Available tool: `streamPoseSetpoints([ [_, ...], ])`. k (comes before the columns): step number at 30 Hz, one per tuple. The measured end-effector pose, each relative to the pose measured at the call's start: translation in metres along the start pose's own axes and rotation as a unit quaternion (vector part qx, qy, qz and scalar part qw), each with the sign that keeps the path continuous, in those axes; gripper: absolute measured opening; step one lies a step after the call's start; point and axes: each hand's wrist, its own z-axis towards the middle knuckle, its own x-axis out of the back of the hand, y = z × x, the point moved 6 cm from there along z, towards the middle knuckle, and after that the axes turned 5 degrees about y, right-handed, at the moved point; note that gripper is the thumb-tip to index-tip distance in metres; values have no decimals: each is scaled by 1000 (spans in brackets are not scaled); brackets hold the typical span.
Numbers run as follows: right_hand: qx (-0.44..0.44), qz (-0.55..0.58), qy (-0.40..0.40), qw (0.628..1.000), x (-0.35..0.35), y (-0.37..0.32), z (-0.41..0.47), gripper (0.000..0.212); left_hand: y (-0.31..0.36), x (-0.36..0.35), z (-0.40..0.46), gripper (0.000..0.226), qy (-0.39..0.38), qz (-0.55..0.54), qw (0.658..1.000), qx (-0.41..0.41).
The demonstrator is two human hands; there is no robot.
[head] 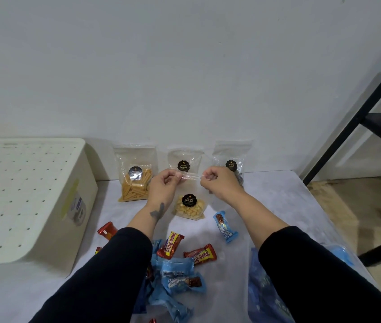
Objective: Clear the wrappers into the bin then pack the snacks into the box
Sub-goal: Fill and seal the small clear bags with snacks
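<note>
My left hand and my right hand each pinch a top corner of a clear pouch of pale nuts with a black label, held upright over the table's middle. Behind it, three more clear snack pouches lean on the wall: orange sticks, a biscuit pouch and a dark-snack pouch. Red Beng-Beng bars and blue chocolate-bar packs lie scattered in front of me. A cream perforated box stands at the left.
The table has a white cover and ends at the right, with wooden floor beyond. A black metal frame stands at the right. A blue plastic bag lies under my right forearm. The white wall is directly behind the pouches.
</note>
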Motion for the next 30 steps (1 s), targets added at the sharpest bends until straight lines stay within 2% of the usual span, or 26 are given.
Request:
streamPoseSetpoints([
  [1,5,-3,-8,1000,-1,-1,0,4,2,1,0,10,-4,9,1000,-3],
  [5,21,-33,-4,999,-3,-4,0,12,6,-1,-1,8,-18,43,999,-18],
  [10,18,-36,-25,999,-7,-11,-2,5,7,3,-1,12,-1,85,996,-42],
  [14,16,-57,-17,998,-9,-15,-2,21,5,2,-4,8,14,95,995,-40],
  [19,11,-72,-23,997,-11,-17,-4,18,7,1,-7,11,12,87,995,-48],
  [24,14,-94,-5,995,-8,-19,-5,20,4,0,-9,13,-15,68,997,-23],
  [27,7,-91,-20,996,-10,-23,-8,13,5,3,-9,11,-13,78,997,-25],
  [30,6,-98,-21,995,-12,-27,-11,17,10,3,-11,10,-2,99,994,-38],
])
